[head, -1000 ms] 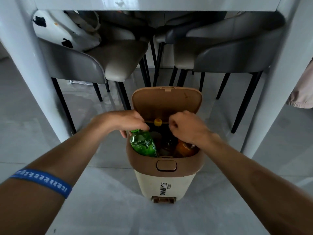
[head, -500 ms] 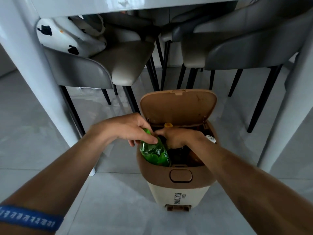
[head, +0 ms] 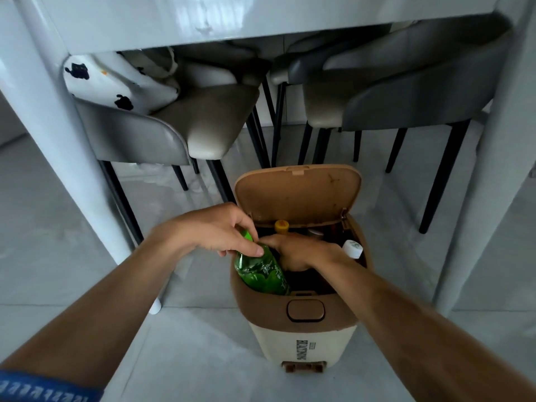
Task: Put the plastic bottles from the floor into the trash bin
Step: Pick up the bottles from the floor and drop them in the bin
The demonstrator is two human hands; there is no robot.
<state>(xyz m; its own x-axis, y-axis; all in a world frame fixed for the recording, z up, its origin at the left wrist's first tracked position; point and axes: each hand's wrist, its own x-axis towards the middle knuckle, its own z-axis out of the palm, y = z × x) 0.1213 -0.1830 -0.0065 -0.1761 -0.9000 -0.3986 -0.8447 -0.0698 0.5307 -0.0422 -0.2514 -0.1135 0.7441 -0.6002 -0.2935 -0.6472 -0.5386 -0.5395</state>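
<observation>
A small trash bin (head: 301,340) with a brown rim and cream body stands on the floor, its lid (head: 298,192) raised. A green plastic bottle (head: 262,272) leans inside at the left edge, neck up. My left hand (head: 216,230) grips its neck and cap. My right hand (head: 301,252) reaches down inside the bin beside the green bottle; what its fingers hold is hidden. A yellow-capped bottle (head: 282,226) stands at the back of the bin. A white-capped bottle (head: 352,248) pokes up at the right.
The bin stands under a white table (head: 203,21), between its legs (head: 61,158). Grey chairs (head: 203,123) with black legs stand behind it, one holding a white cushion with black spots (head: 116,82). Grey tiled floor (head: 203,358) lies all around.
My right hand has moved from above the bin down inside it. My left hand has tilted the green bottle and pushed it lower. The view has come closer to the bin.
</observation>
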